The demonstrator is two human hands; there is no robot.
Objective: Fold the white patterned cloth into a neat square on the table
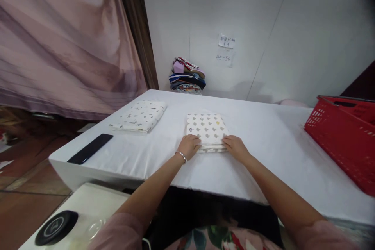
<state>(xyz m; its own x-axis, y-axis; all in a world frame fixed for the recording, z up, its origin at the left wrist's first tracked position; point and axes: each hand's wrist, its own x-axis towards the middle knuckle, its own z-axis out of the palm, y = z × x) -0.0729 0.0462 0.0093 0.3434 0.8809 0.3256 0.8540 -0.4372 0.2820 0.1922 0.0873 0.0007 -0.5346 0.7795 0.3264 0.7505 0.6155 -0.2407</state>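
Note:
A white cloth (pixel 207 127) with grey mouse-head prints lies folded in layers on the white-covered table in front of me. My left hand (pixel 190 146), with a silver bracelet at the wrist, grips its near left corner. At the near right corner, my right hand (pixel 235 147) has its fingers closed on the same cloth. The folded edges show as stacked layers between both hands. Further left on the table rests another folded white cloth (pixel 140 115) with small dark prints; neither hand touches it.
A black phone (pixel 90 149) lies near the table's left edge. On the right stands a red plastic basket (pixel 345 136). Folded fabrics (pixel 187 76) are stacked behind the table by the wall. A pink curtain (pixel 67 43) hangs at left. A round black object (pixel 56 227) sits on a white surface below.

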